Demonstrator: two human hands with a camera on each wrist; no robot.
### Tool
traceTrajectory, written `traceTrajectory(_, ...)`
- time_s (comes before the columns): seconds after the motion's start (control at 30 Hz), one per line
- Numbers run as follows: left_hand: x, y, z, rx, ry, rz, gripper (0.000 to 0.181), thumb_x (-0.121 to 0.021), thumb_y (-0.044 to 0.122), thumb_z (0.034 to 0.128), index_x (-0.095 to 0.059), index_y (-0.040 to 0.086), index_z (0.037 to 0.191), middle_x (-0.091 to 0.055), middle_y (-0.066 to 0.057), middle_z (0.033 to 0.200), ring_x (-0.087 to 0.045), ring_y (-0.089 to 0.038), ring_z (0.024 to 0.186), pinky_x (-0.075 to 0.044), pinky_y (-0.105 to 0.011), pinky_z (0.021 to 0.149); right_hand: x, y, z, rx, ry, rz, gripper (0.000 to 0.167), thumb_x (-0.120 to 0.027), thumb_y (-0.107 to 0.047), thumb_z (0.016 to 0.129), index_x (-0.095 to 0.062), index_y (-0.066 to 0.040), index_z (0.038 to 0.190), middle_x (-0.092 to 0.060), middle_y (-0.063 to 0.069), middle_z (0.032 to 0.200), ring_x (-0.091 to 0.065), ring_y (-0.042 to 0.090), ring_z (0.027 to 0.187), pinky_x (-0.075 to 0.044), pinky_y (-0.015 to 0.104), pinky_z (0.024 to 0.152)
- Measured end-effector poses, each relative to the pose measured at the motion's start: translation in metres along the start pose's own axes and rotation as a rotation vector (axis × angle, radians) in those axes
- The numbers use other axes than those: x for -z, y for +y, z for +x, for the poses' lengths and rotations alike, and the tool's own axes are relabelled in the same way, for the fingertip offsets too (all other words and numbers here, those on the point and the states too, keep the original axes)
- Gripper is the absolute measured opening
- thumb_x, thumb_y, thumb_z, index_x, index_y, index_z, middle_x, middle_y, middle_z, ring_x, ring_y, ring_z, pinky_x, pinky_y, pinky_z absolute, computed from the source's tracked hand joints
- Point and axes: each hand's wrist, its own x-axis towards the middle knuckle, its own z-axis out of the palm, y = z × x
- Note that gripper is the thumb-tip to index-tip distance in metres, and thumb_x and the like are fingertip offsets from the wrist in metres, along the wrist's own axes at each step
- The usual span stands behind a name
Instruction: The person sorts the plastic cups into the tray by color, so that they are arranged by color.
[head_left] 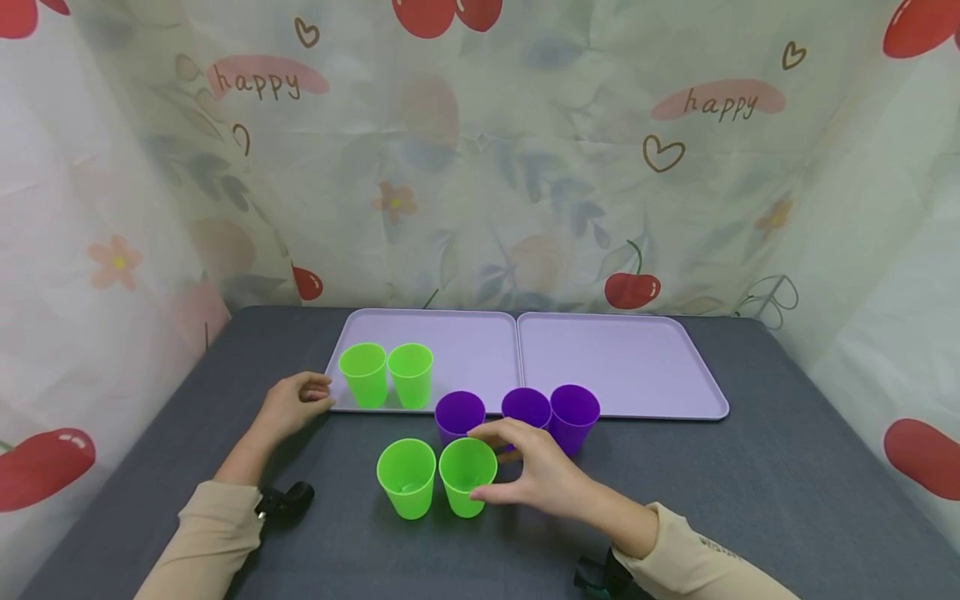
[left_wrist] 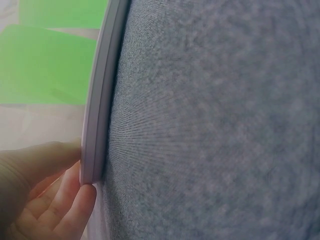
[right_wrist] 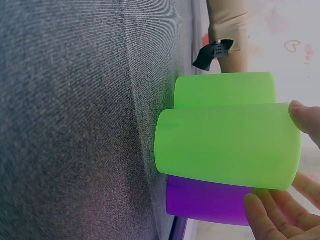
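Note:
My left hand is at the front left corner of the left lilac tray. In the left wrist view its thumb and fingers pinch the tray's corner. Two green cups, a left one and a right one, stand upright on that tray. My right hand curls round the near right green cup, thumb in front and fingers behind near the rim. Another green cup stands just left of it. Behind are three purple cups, at left, middle and right, the middle one partly hidden.
A second lilac tray lies against the right side of the first. Both rest on a dark grey cloth-covered table. A printed curtain hangs behind and at both sides. A thin cable is at the back right corner.

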Motion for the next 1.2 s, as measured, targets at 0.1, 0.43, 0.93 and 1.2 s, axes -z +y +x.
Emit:
traceTrajectory(0.1, -0.001, -0.001, 0.001, 0.001, 0.001, 0.003, 0.036, -0.065, 0.008, 0.0851, -0.057, -0.01, 0.115, -0.064, -0.028, 0.107, -0.064, -0.036, 0.099, -0.054, -0.041, 0.079, 0.0, 0.0, 0.0, 0.008, 0.003, -0.005, 0.057, -0.081, -0.025, 0.07, -0.058, -0.009, 0.12, -0.065, 0.005, 0.109, -0.064, 0.018, 0.095, -0.055, 0.023, 0.078)
traceTrajectory(0.43, -0.002, -0.004, 0.001, -0.002, 0.004, 0.003, 0.036, -0.065, 0.009, 0.0847, -0.058, -0.009, 0.115, -0.065, -0.027, 0.106, -0.065, -0.035, 0.098, -0.054, -0.04, 0.079, 0.005, -0.003, -0.002, 0.019, 0.011, -0.022, 0.057, -0.081, -0.026, 0.07, -0.059, -0.008, 0.119, -0.065, 0.005, 0.109, -0.064, 0.016, 0.095, -0.057, 0.029, 0.078)
traceTrajectory(0.93, 0.0, -0.003, 0.0, -0.013, 0.007, 0.002, 0.035, -0.065, 0.007, 0.0843, -0.058, -0.011, 0.114, -0.065, -0.028, 0.105, -0.065, -0.035, 0.097, -0.054, -0.04, 0.078, 0.023, -0.014, 0.003, 0.052, 0.024, -0.03, 0.055, -0.082, -0.022, 0.07, -0.06, -0.007, 0.117, -0.065, 0.005, 0.104, -0.065, 0.017, 0.094, -0.055, 0.022, 0.078)
traceTrajectory(1.2, 0.0, -0.003, 0.001, -0.011, 0.004, -0.004, 0.036, -0.065, 0.008, 0.0847, -0.057, -0.01, 0.114, -0.064, -0.028, 0.106, -0.064, -0.036, 0.098, -0.054, -0.041, 0.08, 0.038, -0.028, 0.005, 0.04, 0.041, -0.04, 0.056, -0.083, -0.018, 0.067, -0.059, -0.009, 0.118, -0.065, 0.001, 0.108, -0.064, 0.013, 0.095, -0.055, 0.023, 0.079)
